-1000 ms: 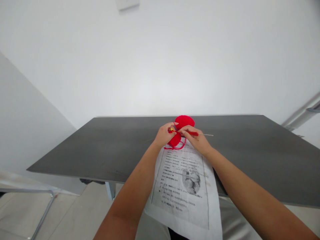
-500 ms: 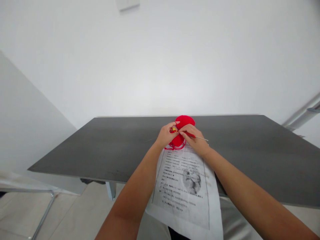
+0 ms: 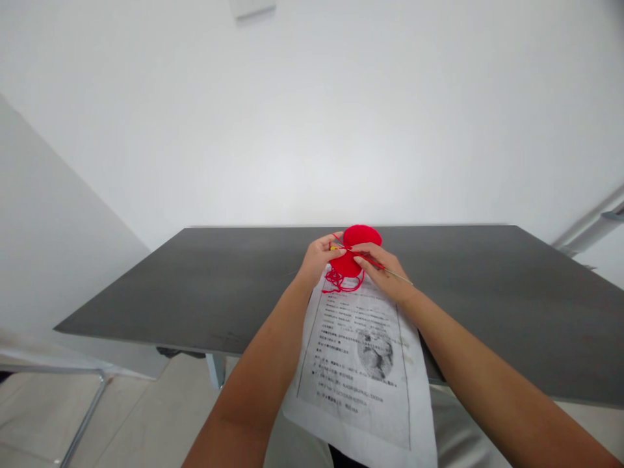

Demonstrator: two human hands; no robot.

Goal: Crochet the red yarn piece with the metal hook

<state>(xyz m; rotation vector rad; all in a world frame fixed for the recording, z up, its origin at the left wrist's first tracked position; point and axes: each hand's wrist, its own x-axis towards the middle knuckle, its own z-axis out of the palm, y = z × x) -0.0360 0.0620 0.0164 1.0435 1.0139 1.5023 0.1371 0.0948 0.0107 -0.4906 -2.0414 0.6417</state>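
My left hand (image 3: 319, 257) is closed in a pinch on a small red crochet piece (image 3: 346, 264), with a yellow marker at its fingertips. My right hand (image 3: 383, 270) is closed on a crochet hook (image 3: 385, 268) with a red grip and a thin metal shaft that points down to the right. A ball of red yarn (image 3: 361, 235) lies on the dark table (image 3: 195, 279) just behind both hands. Loose loops of red yarn (image 3: 341, 283) hang below the piece onto a printed paper sheet (image 3: 358, 354).
The printed sheet hangs over the table's near edge onto my lap. A metal chair frame (image 3: 82, 416) stands at the lower left on the tiled floor. A white wall rises behind the table, and a grey rail (image 3: 592, 224) shows at the far right.
The hook's shaft has swung from level and pointing right to slanting down-right. The crochet piece has shifted up a little between my fingers. Both hands stay in the same place.
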